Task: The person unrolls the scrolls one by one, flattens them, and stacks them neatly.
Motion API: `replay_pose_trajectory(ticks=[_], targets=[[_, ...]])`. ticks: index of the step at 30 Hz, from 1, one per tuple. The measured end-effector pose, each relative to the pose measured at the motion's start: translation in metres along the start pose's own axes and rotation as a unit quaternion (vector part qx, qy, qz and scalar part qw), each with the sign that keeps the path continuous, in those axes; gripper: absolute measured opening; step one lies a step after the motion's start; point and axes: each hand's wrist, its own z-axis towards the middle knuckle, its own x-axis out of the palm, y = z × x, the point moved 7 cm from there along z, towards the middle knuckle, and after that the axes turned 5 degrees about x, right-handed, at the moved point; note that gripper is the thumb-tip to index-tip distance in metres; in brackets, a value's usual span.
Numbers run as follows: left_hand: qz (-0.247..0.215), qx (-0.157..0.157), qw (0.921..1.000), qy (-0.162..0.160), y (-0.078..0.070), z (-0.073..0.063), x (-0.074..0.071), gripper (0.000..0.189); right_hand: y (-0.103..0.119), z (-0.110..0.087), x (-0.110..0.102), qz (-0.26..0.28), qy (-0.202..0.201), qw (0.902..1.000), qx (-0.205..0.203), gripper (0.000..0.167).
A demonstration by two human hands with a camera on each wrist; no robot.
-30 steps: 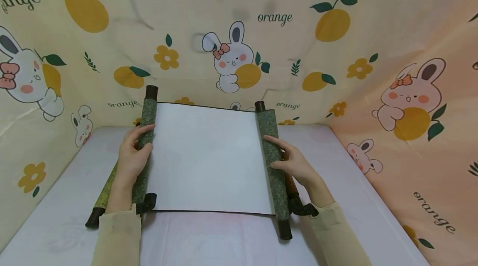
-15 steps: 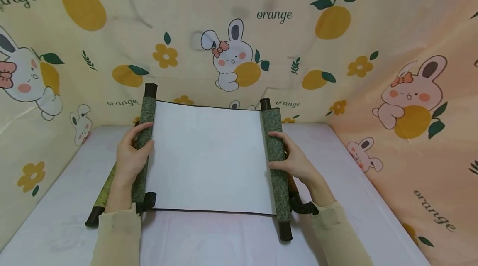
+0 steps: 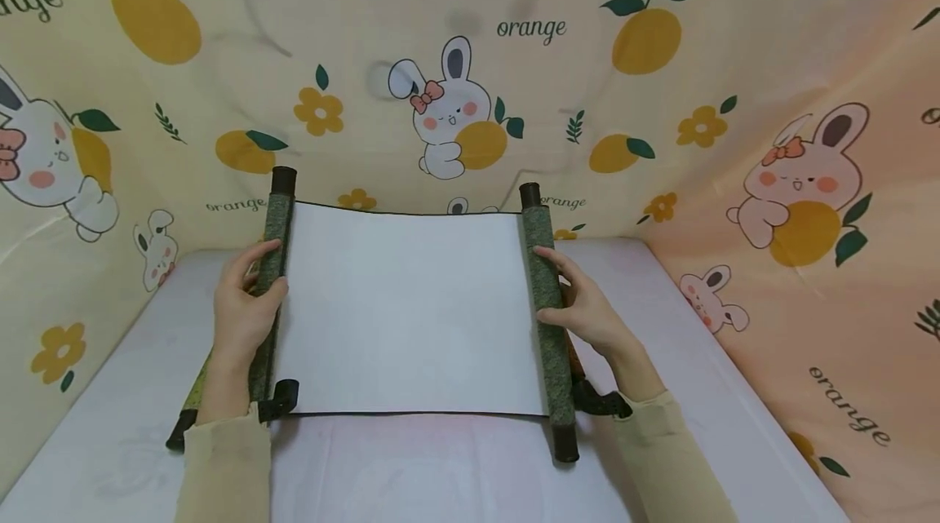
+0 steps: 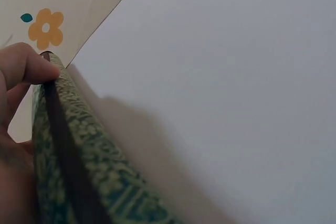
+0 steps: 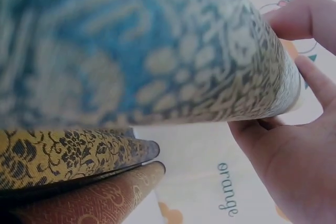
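Note:
A hanging scroll with green patterned rolls is spread partway, its blank white sheet (image 3: 411, 315) facing the head camera. My left hand (image 3: 246, 303) grips the left roll (image 3: 277, 221), thumb on the inner side and fingers behind. My right hand (image 3: 587, 307) holds the right roll (image 3: 551, 368) the same way. Black knobs cap the roll ends. In the left wrist view a fingertip presses a dark strip (image 4: 65, 140) along the patterned roll. The right wrist view shows fingers and thumb around the blue-green roll (image 5: 184, 61).
Rolled scrolls lie on the table (image 3: 411, 474) beside the hands: a yellow-green one (image 3: 194, 392) at left, and at right a gold one (image 5: 73, 153) and a red-brown one (image 5: 105, 198). A patterned cloth (image 3: 352, 17) stands behind and at the sides. Black wrist mounts (image 3: 602, 399) hang near the sleeves.
My hands have drawn apart a little. The left roll has shifted left and the right roll right, so a wider stretch of white sheet shows. Both grips stay.

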Motion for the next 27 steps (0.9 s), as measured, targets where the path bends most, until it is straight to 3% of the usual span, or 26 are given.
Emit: replay_pose_trajectory(ticks=[9,20,27], targets=[[0.009,-0.018,0.9998,-0.001,0.003,0.001,-0.006,0.049,-0.006,-0.002,-0.010,-0.009,-0.040,0.9975,0.057,0.084],[0.003,-0.020,0.9998,-0.005,0.008,0.003,-0.010,0.049,-0.005,-0.001,-0.013,-0.023,-0.035,0.9982,0.043,0.084],[-0.004,-0.022,0.9992,-0.033,0.007,0.002,-0.014,0.047,0.001,-0.003,-0.016,-0.014,-0.029,0.9993,0.020,0.083]])
